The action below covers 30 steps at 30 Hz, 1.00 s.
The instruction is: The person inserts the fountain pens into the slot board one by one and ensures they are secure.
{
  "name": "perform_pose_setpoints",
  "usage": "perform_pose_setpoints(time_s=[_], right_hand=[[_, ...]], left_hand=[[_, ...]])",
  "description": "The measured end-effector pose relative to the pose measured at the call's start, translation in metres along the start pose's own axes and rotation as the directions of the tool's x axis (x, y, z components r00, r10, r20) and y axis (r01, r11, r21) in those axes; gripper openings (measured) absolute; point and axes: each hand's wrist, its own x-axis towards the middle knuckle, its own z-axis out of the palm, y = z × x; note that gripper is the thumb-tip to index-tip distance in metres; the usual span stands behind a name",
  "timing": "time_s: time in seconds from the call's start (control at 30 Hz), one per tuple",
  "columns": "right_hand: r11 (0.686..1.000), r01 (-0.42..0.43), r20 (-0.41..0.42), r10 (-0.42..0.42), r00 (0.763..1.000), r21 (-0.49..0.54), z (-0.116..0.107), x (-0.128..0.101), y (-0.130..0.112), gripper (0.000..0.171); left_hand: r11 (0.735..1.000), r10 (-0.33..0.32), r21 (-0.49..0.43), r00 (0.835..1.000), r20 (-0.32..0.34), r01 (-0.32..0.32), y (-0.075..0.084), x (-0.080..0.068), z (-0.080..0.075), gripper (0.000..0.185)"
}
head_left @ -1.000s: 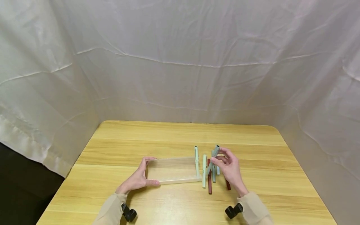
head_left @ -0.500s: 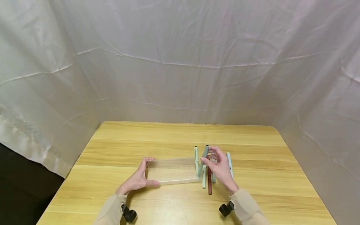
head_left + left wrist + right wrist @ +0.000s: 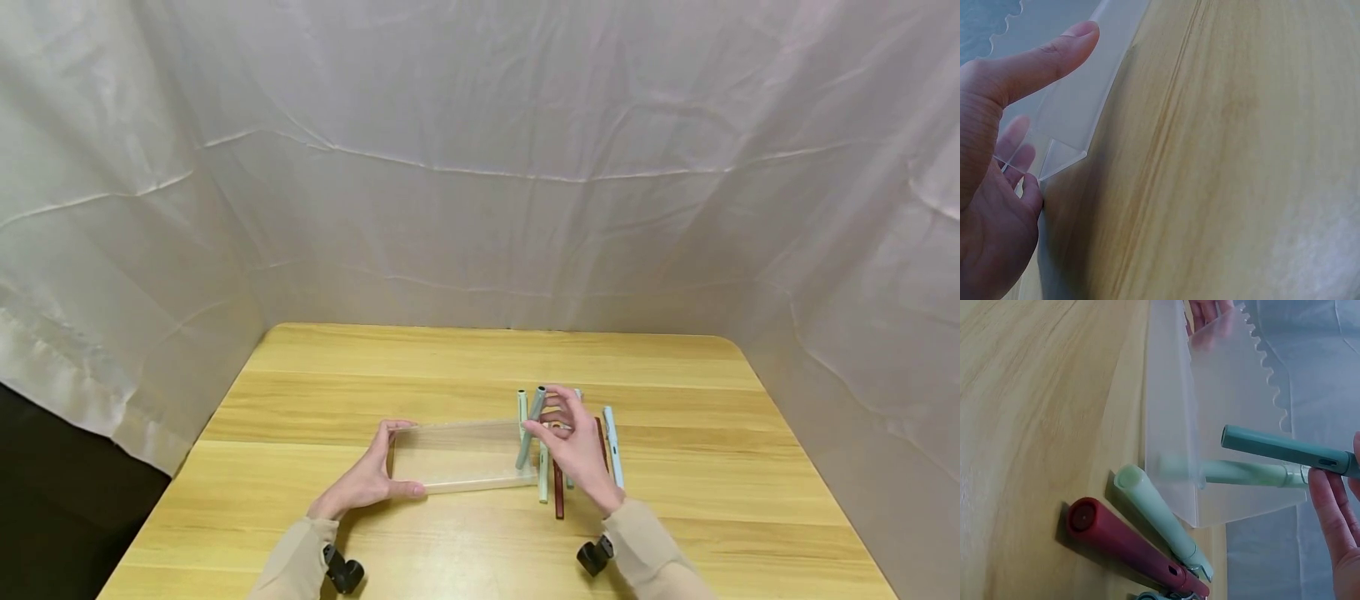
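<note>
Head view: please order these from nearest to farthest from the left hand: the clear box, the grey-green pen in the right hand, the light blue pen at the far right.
1. clear box: held at its left end by the left hand.
2. grey-green pen: pinched by the right hand, over the box's right end.
3. light blue pen: lying on the table, right of the right hand.

Even, soft light is cast from above; faint shadows are thrown on the pale wooden table [image 3: 465, 367]. Wrist views are slightly blurred at close range.
</note>
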Motion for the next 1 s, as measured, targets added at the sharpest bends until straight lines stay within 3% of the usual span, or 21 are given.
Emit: perform_pose_setpoints(time_s=[0.2, 0.43, 1.0], right_hand=[[0.996, 0.082, -0.004, -0.082, 0.997, -0.025, 0.006, -0.001, 0.001, 0.059], [0.976, 0.213, 0.026, -0.212, 0.977, -0.050, 0.011, -0.004, 0.001, 0.061], [0.959, 0.256, 0.054, -0.251, 0.967, -0.122, 0.012, -0.005, 0.005, 0.058]], left_hand=[[1.000, -0.013, 0.001, 1.000, -0.003, 0.013, 0.001, 0.000, 0.000, 0.100], [0.999, -0.034, -0.004, 0.999, -0.002, 0.034, 0.003, -0.001, 0.001, 0.101], [1.000, -0.018, 0.002, 1.000, -0.004, 0.018, 0.002, 0.000, 0.001, 0.100]])
